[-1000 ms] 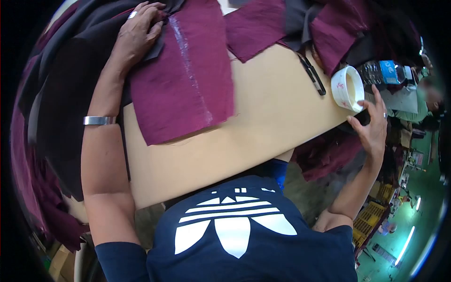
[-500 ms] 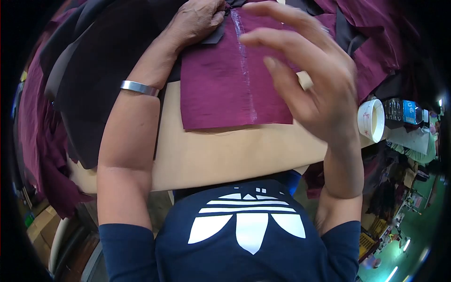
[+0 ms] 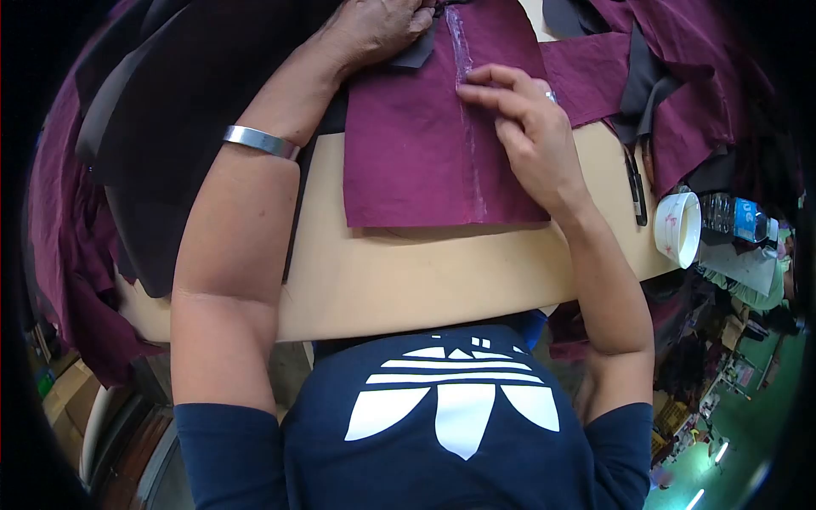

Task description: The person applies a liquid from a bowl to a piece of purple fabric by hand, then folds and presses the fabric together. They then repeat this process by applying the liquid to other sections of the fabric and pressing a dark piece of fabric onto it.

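Tan table board (image 3: 408,280) slants beneath the work, its near edge close to the person's dark shirt (image 3: 450,476). Dark cloth (image 3: 187,127) heaps over its left side. On the middle of the board lies a maroon cloth panel (image 3: 408,153), flat, its lower edge short of the board's near edge. More maroon cloth (image 3: 586,76) spreads to the right of it.

The right hand (image 3: 518,123) is over the panel, fingers loosely bent, the thumb a narrow gap from them. The left hand (image 3: 382,30) curls at the panel's upper left, partly cut off by the view, so I cannot tell whether it pinches anything. Near the right end stand out a bottle (image 3: 735,218) with a blue label, a white bowl (image 3: 666,229) beside it, then a slim black tool (image 3: 637,191). Thinnest is a whitish streak (image 3: 473,161) down the panel; the right index and middle fingertips rest at it.
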The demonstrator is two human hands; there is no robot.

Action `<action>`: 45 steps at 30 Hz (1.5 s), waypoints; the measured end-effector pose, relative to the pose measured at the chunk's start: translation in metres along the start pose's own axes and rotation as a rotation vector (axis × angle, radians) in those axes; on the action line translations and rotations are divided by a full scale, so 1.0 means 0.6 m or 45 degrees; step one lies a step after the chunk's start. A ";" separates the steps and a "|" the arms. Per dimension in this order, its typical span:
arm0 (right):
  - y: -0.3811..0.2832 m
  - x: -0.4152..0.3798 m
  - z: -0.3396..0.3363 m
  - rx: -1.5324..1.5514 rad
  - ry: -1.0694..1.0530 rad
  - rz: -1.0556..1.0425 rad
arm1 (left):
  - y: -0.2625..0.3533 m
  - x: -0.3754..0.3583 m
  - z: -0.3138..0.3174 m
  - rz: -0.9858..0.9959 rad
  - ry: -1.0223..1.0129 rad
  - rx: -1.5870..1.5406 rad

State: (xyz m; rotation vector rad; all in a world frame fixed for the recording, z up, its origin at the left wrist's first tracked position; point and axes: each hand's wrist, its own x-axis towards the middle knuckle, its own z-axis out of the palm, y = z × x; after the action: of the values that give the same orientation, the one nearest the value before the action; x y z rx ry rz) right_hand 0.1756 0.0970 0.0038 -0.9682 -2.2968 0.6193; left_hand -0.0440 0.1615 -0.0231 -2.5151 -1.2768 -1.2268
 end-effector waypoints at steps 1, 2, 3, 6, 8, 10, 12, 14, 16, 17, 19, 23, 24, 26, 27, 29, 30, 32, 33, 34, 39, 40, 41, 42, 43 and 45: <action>-0.007 -0.012 -0.005 0.054 -0.053 0.039 | 0.002 0.000 -0.002 -0.010 -0.010 -0.010; -0.017 -0.028 -0.011 0.109 -0.107 0.077 | 0.003 0.000 -0.003 -0.021 -0.019 -0.019; -0.022 -0.038 -0.014 0.164 -0.161 0.115 | 0.002 0.001 -0.004 -0.013 -0.017 -0.015; -0.020 -0.040 -0.002 0.040 -0.034 -0.021 | 0.003 0.001 -0.002 0.007 -0.019 -0.014; -0.020 -0.044 -0.002 -0.033 -0.006 -0.084 | 0.004 0.001 -0.004 0.007 -0.012 -0.010; -0.030 -0.058 -0.006 -0.078 -0.045 -0.142 | 0.005 0.002 -0.005 0.005 -0.019 -0.014; -0.045 -0.086 -0.010 -0.056 -0.098 -0.167 | 0.005 0.001 -0.006 -0.007 -0.029 -0.016; -0.061 -0.117 -0.016 -0.025 -0.175 -0.132 | 0.006 0.002 -0.007 -0.026 -0.039 -0.017; -0.061 -0.119 -0.024 0.100 -0.196 -0.058 | 0.008 0.003 -0.011 -0.033 -0.049 -0.018; -0.062 -0.121 -0.026 0.164 -0.202 -0.016 | 0.010 0.003 -0.011 -0.033 -0.058 -0.021; -0.063 -0.113 -0.020 0.169 -0.159 0.039 | 0.006 0.002 -0.010 -0.005 -0.051 -0.001; -0.061 -0.116 -0.019 -0.030 -0.183 -0.108 | 0.005 0.004 -0.009 -0.027 -0.052 -0.007; -0.060 -0.121 -0.019 -0.088 -0.193 -0.178 | 0.004 0.003 -0.008 -0.016 -0.037 -0.012; -0.065 -0.129 -0.022 -0.043 -0.227 -0.205 | -0.002 0.003 -0.003 0.013 0.000 -0.019; -0.065 -0.129 -0.024 -0.022 -0.240 -0.219 | -0.002 0.003 -0.004 -0.014 -0.019 -0.039; -0.062 -0.117 -0.037 0.161 -0.275 -0.078 | -0.001 0.005 -0.011 -0.059 -0.048 -0.067; -0.059 -0.108 -0.047 0.295 -0.306 0.021 | 0.002 0.006 -0.012 -0.071 0.000 -0.105; -0.074 -0.073 -0.070 0.537 -0.379 0.389 | 0.003 0.011 -0.020 -0.233 -0.048 -0.210; -0.067 -0.054 -0.067 0.471 -0.274 0.245 | -0.007 0.007 -0.014 -0.176 -0.006 -0.239; -0.052 -0.026 -0.060 0.405 -0.168 0.103 | -0.012 0.006 -0.011 -0.077 0.032 -0.190; 0.023 0.101 -0.012 0.103 0.061 -0.089 | -0.021 -0.002 0.000 -0.052 0.045 -0.126; 0.037 0.116 -0.002 0.029 0.066 -0.118 | -0.022 -0.002 0.004 -0.174 -0.053 -0.117; 0.046 0.124 0.003 -0.053 0.031 -0.121 | -0.024 -0.003 0.009 -0.297 -0.150 -0.109; 0.052 0.131 0.006 -0.134 -0.006 -0.126 | -0.018 0.000 0.004 -0.289 -0.127 -0.125; 0.058 0.135 0.010 -0.217 -0.046 -0.129 | -0.014 0.001 -0.002 -0.237 -0.072 -0.140; 0.067 0.138 0.019 -0.334 -0.022 -0.199 | -0.006 0.005 -0.016 -0.133 0.038 -0.174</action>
State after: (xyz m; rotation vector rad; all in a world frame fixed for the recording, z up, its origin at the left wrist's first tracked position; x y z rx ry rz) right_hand 0.1402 0.1824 -0.0024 -0.8898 -2.4831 0.2671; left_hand -0.0512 0.1623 -0.0156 -2.5387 -1.3782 -1.4143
